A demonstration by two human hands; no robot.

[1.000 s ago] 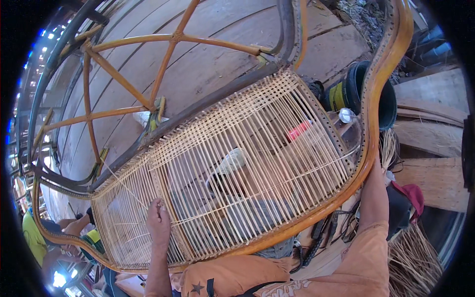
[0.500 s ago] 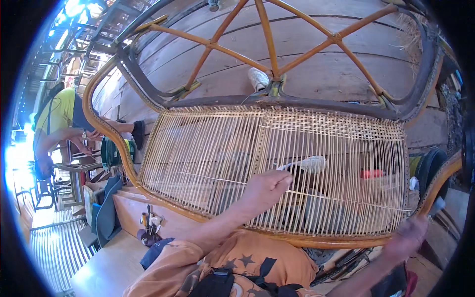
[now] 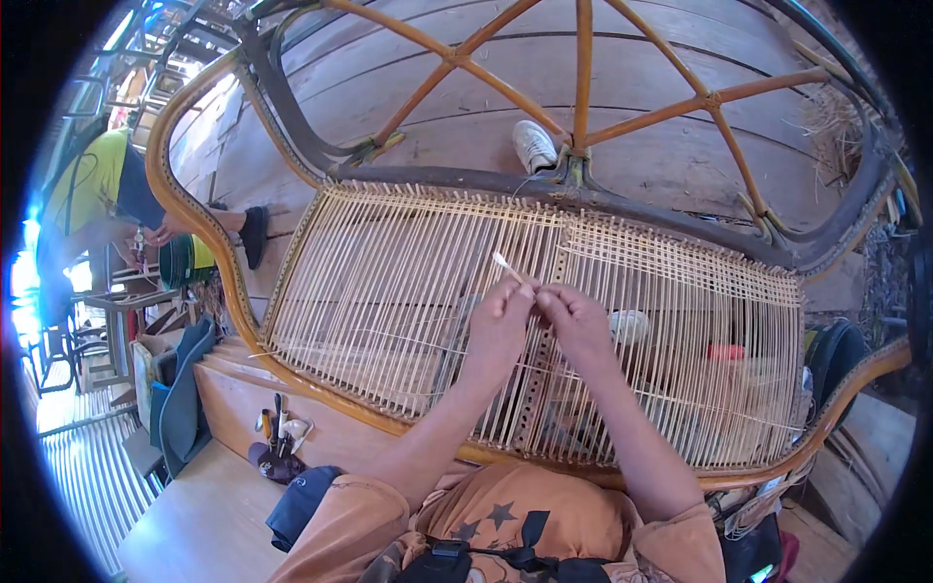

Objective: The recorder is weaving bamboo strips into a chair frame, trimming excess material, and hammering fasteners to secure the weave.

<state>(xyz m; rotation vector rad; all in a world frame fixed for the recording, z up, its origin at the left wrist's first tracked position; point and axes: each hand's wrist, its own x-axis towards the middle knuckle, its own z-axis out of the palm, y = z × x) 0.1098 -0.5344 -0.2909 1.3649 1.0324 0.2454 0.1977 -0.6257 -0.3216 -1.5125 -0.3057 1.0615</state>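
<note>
A rattan bench seat (image 3: pixel 389 262) of close-set pale cane strands spans the space before me, with cross strands woven in at its far right part. Over its middle, close to the perforated centre bar (image 3: pixel 534 396), my left hand (image 3: pixel 499 321) and my right hand (image 3: pixel 580 328) meet fingertip to fingertip, both pinched closed. From the left fingers a thin pale strip (image 3: pixel 502 262) with a whitish end sticks out toward the far side. Whether the right fingertips grip that same strip is hidden by the fingers.
The curved rattan frame (image 3: pixel 243 311) rings the seat, its crossed back poles (image 3: pixel 454 56) beyond. A white shoe (image 3: pixel 534 146) rests on the plank floor. To the left, a person in yellow (image 3: pixel 87 185) bends over; a tool holder (image 3: pixel 279 457) sits on a wooden box.
My right hand has come from the right-hand rail to the middle, meeting my left hand. The left hand has shifted away from me. The view has turned slightly.
</note>
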